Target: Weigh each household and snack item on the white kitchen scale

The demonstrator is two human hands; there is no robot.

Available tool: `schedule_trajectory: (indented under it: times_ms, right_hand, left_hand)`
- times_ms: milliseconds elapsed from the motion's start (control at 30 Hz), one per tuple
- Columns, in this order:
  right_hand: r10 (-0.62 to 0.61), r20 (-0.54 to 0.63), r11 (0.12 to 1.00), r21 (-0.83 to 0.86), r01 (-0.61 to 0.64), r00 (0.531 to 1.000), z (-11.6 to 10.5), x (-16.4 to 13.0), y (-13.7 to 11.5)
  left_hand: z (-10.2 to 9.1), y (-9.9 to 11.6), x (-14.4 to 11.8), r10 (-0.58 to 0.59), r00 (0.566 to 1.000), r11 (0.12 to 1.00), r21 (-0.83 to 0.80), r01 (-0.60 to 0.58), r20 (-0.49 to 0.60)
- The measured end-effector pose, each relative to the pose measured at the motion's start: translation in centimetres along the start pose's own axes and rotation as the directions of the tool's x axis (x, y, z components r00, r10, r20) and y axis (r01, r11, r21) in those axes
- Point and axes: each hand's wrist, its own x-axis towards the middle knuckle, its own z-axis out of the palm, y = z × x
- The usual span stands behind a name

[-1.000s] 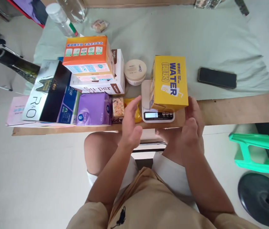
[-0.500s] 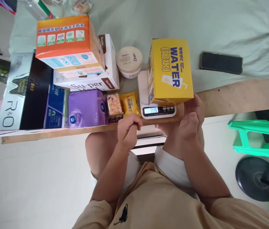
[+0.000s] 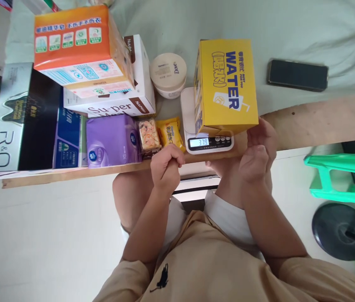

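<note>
While the yellow WATER box stands on the kitchen scale, my right hand cups its corner; my left hand is fisted, holding nothing.

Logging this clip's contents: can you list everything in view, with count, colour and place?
WATER box: 1, yellow, on the scale
scale: 1, white, board's front edge
cream jar: 1, cream, behind the scale
snack packets: 2, yellow and patterned, left of the scale
purple pack: 1, left of the packets
boxes: several, stacked far left
phone: 1, black, right on the cloth
stool: 1, green, floor right
left hand: fist at the board's edge
right hand: by the box's near right corner
</note>
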Motion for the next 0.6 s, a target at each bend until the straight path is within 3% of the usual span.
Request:
schedule_trajectory:
  times_ms: [333,500,600]
  right_hand:
    - [0.004,-0.002,1.000,-0.020,-0.004,1.000,-0.2,0.1,0.1]
    - [-0.022,0.018,0.999,-0.038,0.022,1.000,-0.5,-0.2,0.4]
    - [-0.015,0.044,1.000,-0.025,0.016,0.999,-0.9,-0.1,0.6]
  left_hand:
    - [0.6,0.0,-0.2,-0.069,0.997,0.998,0.002,0.069,-0.033]
    - [0.8,-0.6,-0.1,0.036,0.998,0.998,0.045,-0.038,0.052]
    - [1.1,-0.6,0.2,0.027,0.998,0.994,0.103,-0.033,0.062]
